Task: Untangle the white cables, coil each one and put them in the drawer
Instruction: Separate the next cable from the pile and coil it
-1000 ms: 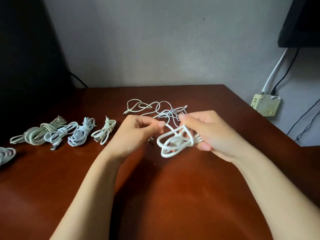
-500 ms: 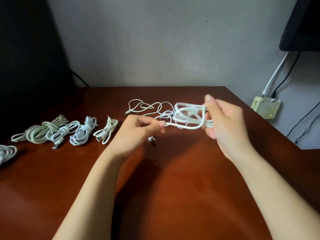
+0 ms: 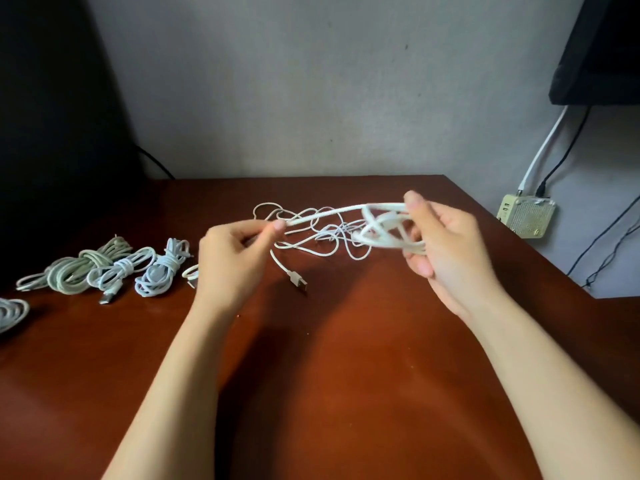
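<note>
My right hand (image 3: 446,244) grips a partly wound coil of white cable (image 3: 384,228) above the brown table (image 3: 346,358). A straight stretch of that cable runs left to my left hand (image 3: 232,258), which pinches it between thumb and fingertips. Its USB plug (image 3: 298,281) hangs down onto the table below my left hand. Behind the hands lies a loose tangle of thin white cable (image 3: 311,233). Several coiled cables (image 3: 114,268) lie in a row at the left, one partly hidden by my left hand. No drawer is in view.
Another coil (image 3: 12,311) is cut off by the left edge. A small beige box (image 3: 524,216) with cables hangs on the wall past the table's right edge. A dark object fills the back left corner.
My right hand rose and moved right with the coil. My left hand drew back to the left, so the cable between the hands now runs taut, and the plug has come into view.
</note>
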`<state>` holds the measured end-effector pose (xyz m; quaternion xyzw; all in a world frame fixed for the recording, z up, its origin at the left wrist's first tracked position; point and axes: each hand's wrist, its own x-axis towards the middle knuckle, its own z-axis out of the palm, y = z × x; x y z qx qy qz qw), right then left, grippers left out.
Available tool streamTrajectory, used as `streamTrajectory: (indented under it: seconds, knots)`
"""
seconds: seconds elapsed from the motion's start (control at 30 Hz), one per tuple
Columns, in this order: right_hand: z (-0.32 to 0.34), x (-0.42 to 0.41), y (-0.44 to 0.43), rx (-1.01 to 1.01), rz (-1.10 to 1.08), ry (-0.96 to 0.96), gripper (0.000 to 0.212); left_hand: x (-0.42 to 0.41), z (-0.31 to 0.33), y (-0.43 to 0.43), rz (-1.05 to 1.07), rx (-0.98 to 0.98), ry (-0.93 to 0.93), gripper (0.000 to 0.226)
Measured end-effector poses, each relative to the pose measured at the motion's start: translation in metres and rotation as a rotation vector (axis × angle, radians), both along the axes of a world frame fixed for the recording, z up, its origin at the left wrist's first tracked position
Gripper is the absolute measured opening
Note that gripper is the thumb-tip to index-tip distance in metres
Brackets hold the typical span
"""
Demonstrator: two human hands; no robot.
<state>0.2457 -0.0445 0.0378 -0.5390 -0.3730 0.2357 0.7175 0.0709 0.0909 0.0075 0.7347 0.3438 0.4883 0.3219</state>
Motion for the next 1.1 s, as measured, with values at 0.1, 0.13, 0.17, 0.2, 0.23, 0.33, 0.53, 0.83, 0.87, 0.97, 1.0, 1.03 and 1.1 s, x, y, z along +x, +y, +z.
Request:
streamTrajectory:
  seconds: [0.1,0.13,0.17,0.2,0.23,0.33,0.53,0.83,0.87,0.97,1.0,1.03,1.1]
  knots:
    - [0.005,0.007,0.001,0.140,-0.090,0.235,0.027,0.010,-0.003,-0.010,-0.106,0.114,0.191,0.024]
    - [0.005,0.010,0.001,0.169,-0.136,0.281,0.027,0.014,-0.003,-0.017,-0.161,0.152,0.246,0.028]
    - [0.005,0.014,0.000,0.183,-0.183,0.311,0.027,0.018,-0.003,-0.024,-0.215,0.206,0.315,0.030]
    - [0.004,0.017,0.000,0.183,-0.229,0.329,0.028,0.022,-0.003,-0.031,-0.273,0.268,0.384,0.030]
    - [0.002,0.020,0.001,0.171,-0.276,0.339,0.028,0.026,-0.004,-0.039,-0.320,0.332,0.445,0.031]
    - [-0.005,0.031,0.005,0.107,-0.424,0.323,0.035,0.037,-0.005,-0.060,-0.396,0.548,0.519,0.036]
    - [-0.029,0.047,0.012,-0.195,-0.721,-0.506,0.056,0.043,0.001,-0.080,-0.424,0.824,0.440,0.039]
    - [-0.039,0.023,0.020,-0.109,-0.354,-1.056,0.042,0.015,0.016,-0.044,-0.071,0.691,0.125,0.038]
    - [-0.039,0.016,0.021,-0.115,-0.267,-1.063,0.043,0.014,0.016,-0.040,-0.040,0.661,0.102,0.037]
    - [-0.039,0.000,0.018,-0.112,-0.062,-0.965,0.047,0.010,0.016,-0.030,-0.002,0.507,0.026,0.034]
    - [-0.037,-0.004,0.016,-0.111,-0.017,-0.904,0.048,0.009,0.015,-0.028,0.001,0.438,-0.010,0.034]
    - [-0.036,-0.008,0.013,-0.111,0.024,-0.848,0.048,0.009,0.014,-0.024,-0.006,0.365,-0.046,0.036]
    - [-0.032,-0.015,0.008,-0.125,0.102,-0.734,0.048,0.009,0.010,-0.021,-0.052,0.241,-0.102,0.037]
